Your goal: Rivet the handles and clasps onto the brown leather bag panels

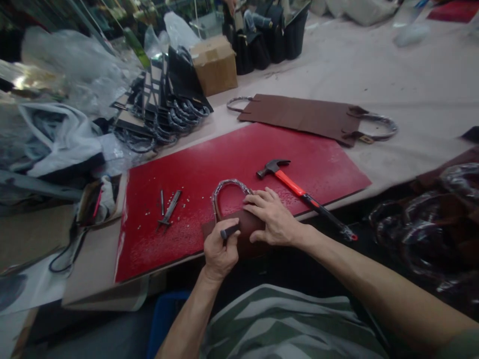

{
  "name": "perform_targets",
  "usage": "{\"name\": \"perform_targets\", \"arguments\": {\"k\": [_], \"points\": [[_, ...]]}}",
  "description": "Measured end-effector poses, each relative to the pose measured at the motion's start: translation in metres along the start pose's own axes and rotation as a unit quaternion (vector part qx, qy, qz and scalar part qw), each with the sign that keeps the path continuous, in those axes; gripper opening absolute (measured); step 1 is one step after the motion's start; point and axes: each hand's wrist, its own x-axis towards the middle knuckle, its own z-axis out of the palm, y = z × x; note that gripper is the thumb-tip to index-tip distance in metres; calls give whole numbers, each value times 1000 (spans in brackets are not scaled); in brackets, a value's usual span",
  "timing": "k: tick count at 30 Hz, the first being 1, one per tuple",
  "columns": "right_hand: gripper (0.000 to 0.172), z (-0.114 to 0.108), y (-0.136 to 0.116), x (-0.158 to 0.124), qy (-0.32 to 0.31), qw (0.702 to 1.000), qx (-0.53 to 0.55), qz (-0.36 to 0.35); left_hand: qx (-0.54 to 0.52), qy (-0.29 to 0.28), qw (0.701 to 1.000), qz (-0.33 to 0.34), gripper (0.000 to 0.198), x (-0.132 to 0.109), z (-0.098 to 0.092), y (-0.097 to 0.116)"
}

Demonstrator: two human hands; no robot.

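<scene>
My left hand [220,249] is closed around a short dark rod-like tool [229,231], whose end points up and to the left; its lower end is hidden. Under both hands lies a brown leather bag panel [245,224] with a plastic-wrapped handle [229,183] arching away from me. Flat on that panel rests my right hand [273,217], fingers stretched out near the handle's right end. A claw hammer [290,183] with an orange and black handle lies just beyond it. Left of my hands are a thin metal punch [162,202] and a larger metal tool [172,207].
The red board [194,164] carries small scraps and overhangs the table edge. Behind it lies a longer brown bag piece [299,113] with handles. Stacked black bag pieces [164,99] and a cardboard box [215,65] stand back left. Wrapped handles [407,224] crowd the right.
</scene>
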Motion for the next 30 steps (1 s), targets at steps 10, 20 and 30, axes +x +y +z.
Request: {"name": "perform_targets", "arguments": {"k": [10,20,30], "points": [[63,2,-5,-1,9,1000,19,19,-61,54,993,-82,19,-10,-2,7],[63,1,-5,0,8,999,27,24,-51,29,997,-52,24,-10,2,5],[59,2,-3,0,15,999,36,20,-12,22,998,-60,23,-7,2,7]]}}
